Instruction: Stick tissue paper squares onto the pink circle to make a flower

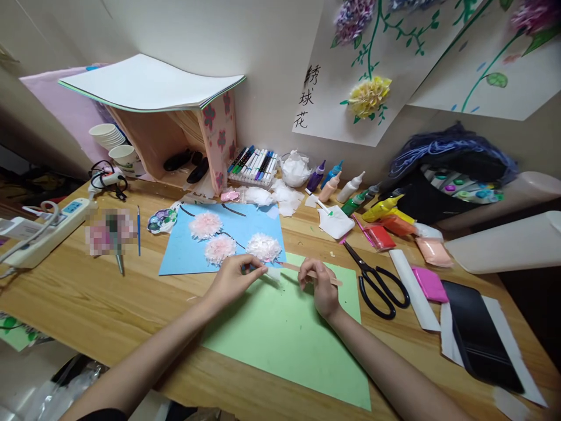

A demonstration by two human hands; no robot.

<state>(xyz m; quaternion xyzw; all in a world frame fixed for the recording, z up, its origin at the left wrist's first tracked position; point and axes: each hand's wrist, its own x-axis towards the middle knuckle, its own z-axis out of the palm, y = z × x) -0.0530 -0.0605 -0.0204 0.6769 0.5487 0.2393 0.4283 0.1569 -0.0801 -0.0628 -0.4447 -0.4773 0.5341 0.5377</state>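
Note:
My left hand (240, 276) pinches a small piece of white tissue paper (274, 273) above the top edge of a green paper sheet (289, 345). In my right hand (322, 286) is a flat wooden craft stick (291, 266), its tip pointing left toward the tissue. Just beyond my hands lies a blue sheet (175, 257) with three fluffy paper blossoms on it. Two are pale pink, and the whiter blossom (263, 248) is nearest my fingers. Dark painted branch lines run between them.
Black-handled scissors (379, 280) lie right of the green sheet, with a phone (480, 333) farther right. Paint bottles (350, 187), a marker box (254, 166) and a bowl of tissue (297, 168) stand along the wall. A power strip (48, 234) sits at left.

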